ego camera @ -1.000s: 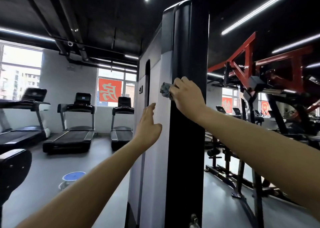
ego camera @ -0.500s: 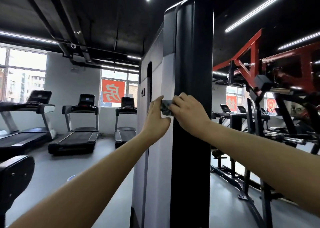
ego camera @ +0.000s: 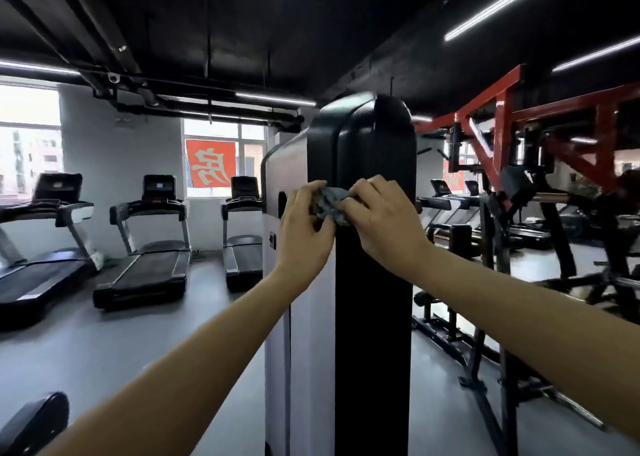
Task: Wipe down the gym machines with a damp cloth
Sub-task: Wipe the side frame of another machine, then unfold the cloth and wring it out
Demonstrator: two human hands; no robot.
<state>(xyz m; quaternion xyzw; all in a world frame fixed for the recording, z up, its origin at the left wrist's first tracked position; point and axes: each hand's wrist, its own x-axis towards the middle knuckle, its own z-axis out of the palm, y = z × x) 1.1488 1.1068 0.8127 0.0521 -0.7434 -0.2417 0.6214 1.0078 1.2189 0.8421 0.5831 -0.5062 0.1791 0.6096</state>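
Left hand (ego camera: 304,227) and right hand (ego camera: 384,220) both gripped the cloth (ego camera: 329,204) between them, against the post (ego camera: 374,317) running vertically below.

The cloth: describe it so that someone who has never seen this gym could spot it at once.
Find the tall black-and-white machine column in the middle of the view. On its upper part the left hand and the right hand meet, gripping the cloth between them. It is a crumpled grey-blue wad, the only soft, wrinkled thing against that smooth, hard surface.
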